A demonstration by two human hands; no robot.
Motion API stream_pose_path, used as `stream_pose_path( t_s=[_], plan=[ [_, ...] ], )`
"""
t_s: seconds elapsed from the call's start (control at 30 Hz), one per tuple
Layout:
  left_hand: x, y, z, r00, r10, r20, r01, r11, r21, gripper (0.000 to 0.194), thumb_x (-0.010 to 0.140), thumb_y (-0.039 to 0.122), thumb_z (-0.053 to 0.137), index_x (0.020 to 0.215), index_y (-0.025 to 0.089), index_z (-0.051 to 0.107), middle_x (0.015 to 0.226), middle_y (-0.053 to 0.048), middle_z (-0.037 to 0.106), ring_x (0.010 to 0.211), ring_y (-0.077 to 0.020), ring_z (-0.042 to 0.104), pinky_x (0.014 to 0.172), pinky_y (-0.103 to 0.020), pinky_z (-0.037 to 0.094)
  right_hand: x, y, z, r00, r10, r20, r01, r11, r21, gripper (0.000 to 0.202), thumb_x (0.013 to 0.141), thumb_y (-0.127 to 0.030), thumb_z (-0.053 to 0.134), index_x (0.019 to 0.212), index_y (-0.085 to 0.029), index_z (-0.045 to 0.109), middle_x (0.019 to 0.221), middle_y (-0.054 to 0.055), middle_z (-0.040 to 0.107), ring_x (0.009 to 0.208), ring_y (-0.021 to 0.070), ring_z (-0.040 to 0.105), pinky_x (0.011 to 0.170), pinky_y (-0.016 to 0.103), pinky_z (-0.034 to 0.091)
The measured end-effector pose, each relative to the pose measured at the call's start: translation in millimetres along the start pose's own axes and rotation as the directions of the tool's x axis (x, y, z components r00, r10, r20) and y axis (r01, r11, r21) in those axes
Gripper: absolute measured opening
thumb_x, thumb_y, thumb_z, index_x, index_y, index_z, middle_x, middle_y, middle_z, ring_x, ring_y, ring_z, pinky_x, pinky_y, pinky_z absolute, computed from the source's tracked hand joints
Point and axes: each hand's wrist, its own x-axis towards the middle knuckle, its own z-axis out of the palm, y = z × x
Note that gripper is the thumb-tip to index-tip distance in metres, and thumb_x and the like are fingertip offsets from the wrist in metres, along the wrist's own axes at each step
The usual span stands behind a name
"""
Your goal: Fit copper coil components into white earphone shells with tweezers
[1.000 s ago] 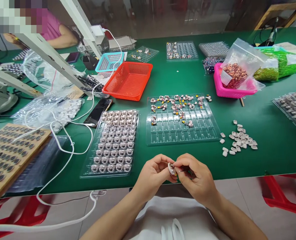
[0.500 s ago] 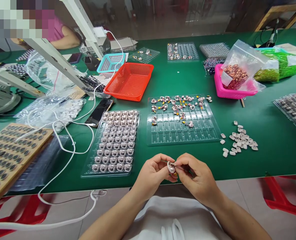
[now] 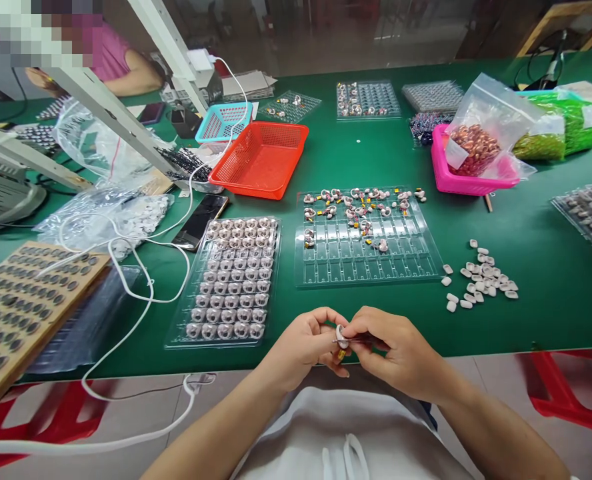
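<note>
Head view, as I see it remotely. The left hand (image 3: 303, 343) pinches a small white part (image 3: 340, 331) with a yellow tab, over the near side of the green worktop (image 3: 371, 152). The right hand (image 3: 395, 341), closed on a thin dark tool (image 3: 353, 340), meets it. Beyond, I note a partly filled clear tray (image 3: 376, 275); to its right, loose white pieces (image 3: 487, 272).

We see a green tabletop (image 3: 326, 150), an orange-red basket (image 3: 263, 160), a turquoise basket (image 3: 223, 125) and a hot-pink basket (image 3: 459, 185); our whitish piece (image 3: 341, 333) shows yellow, and rows of dark round spots pattern the tan board (image 3: 56, 303).
</note>
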Motion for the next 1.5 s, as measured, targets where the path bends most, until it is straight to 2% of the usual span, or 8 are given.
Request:
stream_pose_path(
  t_s=[0.23, 0.57, 0.83, 0.97, 1.07, 1.13, 1.27, 1.5],
  plan=[
    [2.4, -3.5, -3.4, 0.998, 0.029, -0.055, -0.028, 0.999, 0.021, 0.033, 0.067, 0.033, 0.085, 0.081, 0.015, 0.061, 0.059, 0.001, 0.065, 0.049, -0.0101, 0.057, 0.052, -0.028, 0.06, 2.8, 4.5, 3.1, 1.0, 0.027, -0.007, -0.027, 1.0, 0.014, 0.026, 0.084, -0.003, 0.055, 0.099, -0.023, 0.064, 0.084, -0.001, 0.061, 0.068, 0.0111, 0.054, 0.06, 0.021, 0.042],
    [0.6, -0.9, -3.6, 1.0, -0.008, -0.028, 0.011, 0.995, 0.097, 0.029, 0.07, 0.034, 0.085, 0.083, 0.013, 0.069, 0.066, -0.001, 0.069, 0.053, -0.0107, 0.061, 0.059, -0.029, 0.061, 7.4, -0.1, -3.8, 0.996, 0.038, 0.077, -0.027, 0.989, -0.144, 0.02, 0.076, -0.003, 0.055, 0.087, -0.021, 0.057, 0.081, -0.002, 0.059, 0.064, 0.011, 0.049, 0.059, 0.023, 0.037],
    [-1.8, -5.6, -0.8, 0.982, 0.182, 0.058, -0.189, 0.969, 0.161, 0.029, 0.081, 0.04, 0.077, 0.094, 0.014, 0.077, 0.089, -0.007, 0.073, 0.084, -0.0186, 0.067, 0.082, -0.033, 0.059, 5.0, 9.1, 3.2, 0.969, 0.245, -0.027, -0.242, 0.966, 0.09, 0.011, 0.081, -0.01, 0.057, 0.078, -0.02, 0.055, 0.073, -0.004, 0.051, 0.06, 0.0096, 0.044, 0.054, 0.02, 0.035],
    [1.2, -9.6, -1.0, 0.969, 0.244, -0.039, -0.232, 0.954, 0.188, 0.033, 0.08, 0.036, 0.079, 0.104, 0.014, 0.072, 0.087, -0.006, 0.074, 0.08, -0.017, 0.067, 0.075, -0.03, 0.059, 5.2, 11.5, 7.6, 0.957, 0.289, -0.04, -0.278, 0.944, 0.18, 0.011, 0.081, -0.009, 0.056, 0.078, -0.02, 0.056, 0.072, -0.005, 0.051, 0.06, 0.0096, 0.042, 0.055, 0.021, 0.035],
    [3.3, -12.6, -1.4, 0.956, 0.276, -0.099, -0.257, 0.952, 0.166, 0.029, 0.078, 0.033, 0.081, 0.096, 0.014, 0.069, 0.08, -0.004, 0.075, 0.071, -0.0146, 0.067, 0.068, -0.027, 0.058, 5.6, 12.7, 9.0, 0.942, 0.333, -0.031, -0.316, 0.915, 0.25, 0.008, 0.083, -0.013, 0.057, 0.08, -0.02, 0.056, 0.07, -0.005, 0.051, 0.061, 0.0101, 0.042, 0.055, 0.021, 0.035],
    [3.7, -13.4, -2.6, 0.953, 0.285, -0.101, -0.267, 0.95, 0.161, 0.026, 0.079, 0.035, 0.08, 0.089, 0.013, 0.07, 0.078, -0.004, 0.075, 0.069, -0.0144, 0.068, 0.068, -0.027, 0.059, 6.1, 13.4, 8.8, 0.933, 0.359, -0.028, -0.336, 0.896, 0.291, 0.006, 0.084, -0.016, 0.058, 0.08, -0.02, 0.056, 0.068, -0.005, 0.05, 0.06, 0.0104, 0.041, 0.055, 0.021, 0.034],
    [3.4, -13.2, -7.7, 0.952, 0.294, -0.088, -0.279, 0.948, 0.152, 0.026, 0.079, 0.035, 0.079, 0.093, 0.013, 0.074, 0.079, -0.004, 0.077, 0.069, -0.0159, 0.071, 0.071, -0.029, 0.06, 7.5, 15.6, 8.1, 0.915, 0.401, -0.038, -0.366, 0.867, 0.338, 0.008, 0.086, -0.019, 0.058, 0.079, -0.02, 0.056, 0.064, -0.007, 0.045, 0.057, 0.0101, 0.035, 0.052, 0.022, 0.03],
    [7.0, -18.7, -14.4, 0.927, 0.362, -0.101, -0.337, 0.919, 0.203, 0.014, 0.076, 0.017, 0.08, 0.089, 0.016, 0.075, 0.082, -0.002, 0.076, 0.072, -0.0144, 0.07, 0.071, -0.026, 0.06, 7.1, 19.8, 10.2, 0.904, 0.428, -0.021, -0.392, 0.846, 0.361, 0.013, 0.09, -0.028, 0.061, 0.081, -0.019, 0.058, 0.062, -0.007, 0.043, 0.056, 0.0104, 0.033, 0.052, 0.024, 0.027]
  ],
)
